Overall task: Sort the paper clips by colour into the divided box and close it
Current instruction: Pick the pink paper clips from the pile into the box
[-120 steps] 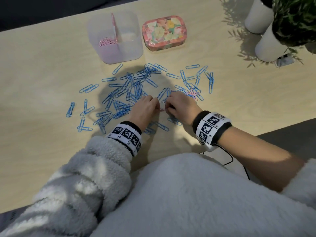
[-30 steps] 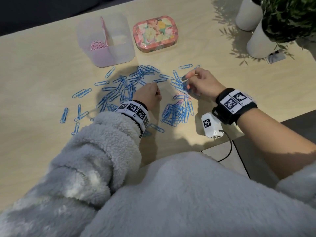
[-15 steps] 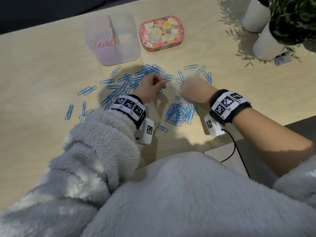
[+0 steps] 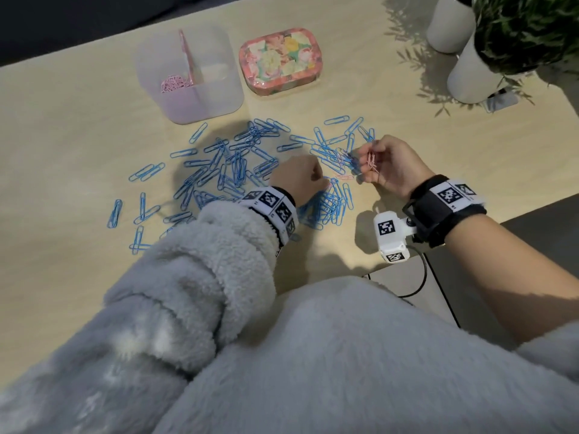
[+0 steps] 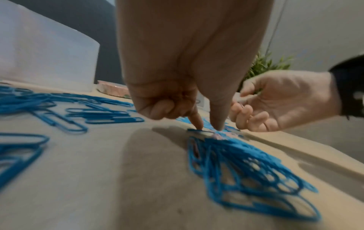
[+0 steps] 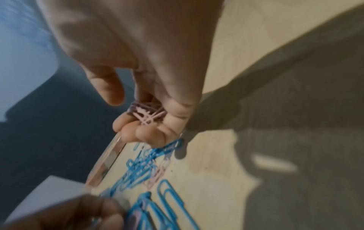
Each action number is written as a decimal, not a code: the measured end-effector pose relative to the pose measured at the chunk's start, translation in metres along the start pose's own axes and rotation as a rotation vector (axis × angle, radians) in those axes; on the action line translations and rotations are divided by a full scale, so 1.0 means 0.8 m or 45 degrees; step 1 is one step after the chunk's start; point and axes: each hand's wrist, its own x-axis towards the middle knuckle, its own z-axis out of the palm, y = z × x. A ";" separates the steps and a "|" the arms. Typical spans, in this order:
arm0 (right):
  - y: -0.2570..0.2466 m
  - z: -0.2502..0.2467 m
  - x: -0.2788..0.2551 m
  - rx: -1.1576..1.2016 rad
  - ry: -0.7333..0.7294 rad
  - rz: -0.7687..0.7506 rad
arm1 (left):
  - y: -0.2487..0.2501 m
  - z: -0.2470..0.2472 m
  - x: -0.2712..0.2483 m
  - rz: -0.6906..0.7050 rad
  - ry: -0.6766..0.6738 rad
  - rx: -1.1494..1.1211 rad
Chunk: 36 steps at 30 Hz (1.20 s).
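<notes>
The person sat at a pale wooden table (image 4: 62,126) with both hands down among a wide scatter of blue paper clips (image 4: 225,164). The right hand (image 4: 391,166) was raised a little off the surface, palm turned inward, its fingers curled round a small bundle of pink paper clips (image 6: 146,116), the thumb standing clear above them. The left hand (image 4: 297,178) was low over the table, most of its fingers folded in, while the thumb and forefinger (image 5: 196,120) pointed straight down with their tips touching the table at the far end of a thick bunch of blue clips (image 5: 246,168). A trace of pink showed under those tips, but I could not tell whether they had actually pinched anything. One loose pink clip (image 4: 344,177) lay flat between the two hands.

At the far side of the table, left of centre, stood the divided box (image 4: 200,98), translucent and open, with a pink partition (image 4: 188,62) running upright down its middle. A heap of pink clips (image 4: 174,83) lay in its left compartment; the right compartment was too hazy to read. Just beside it on the right lay the floral lid (image 4: 280,61), flat on the table and apart from the box. In the far right corner stood two white pots (image 4: 470,76) with green plants (image 4: 526,29). Both wrists wore bands with black-and-white markers, and a fluffy grey sleeve (image 4: 188,292) covered the left arm.
</notes>
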 end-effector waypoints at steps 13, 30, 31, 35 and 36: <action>0.036 0.020 0.005 -1.532 0.304 -0.352 | -0.006 0.016 -0.010 0.125 0.139 0.184; -0.067 0.094 0.034 -0.596 -0.193 -0.286 | -0.064 -0.044 -0.020 -0.147 0.142 -0.329; -0.078 0.111 0.036 -0.567 -0.229 -0.275 | -0.071 -0.048 -0.023 -0.160 0.137 -0.365; -0.111 0.198 0.047 -0.528 -0.442 -0.144 | -0.100 -0.060 -0.036 -0.197 0.181 -0.362; -0.118 0.219 0.050 -0.497 -0.481 -0.109 | -0.108 -0.060 -0.039 -0.215 0.210 -0.384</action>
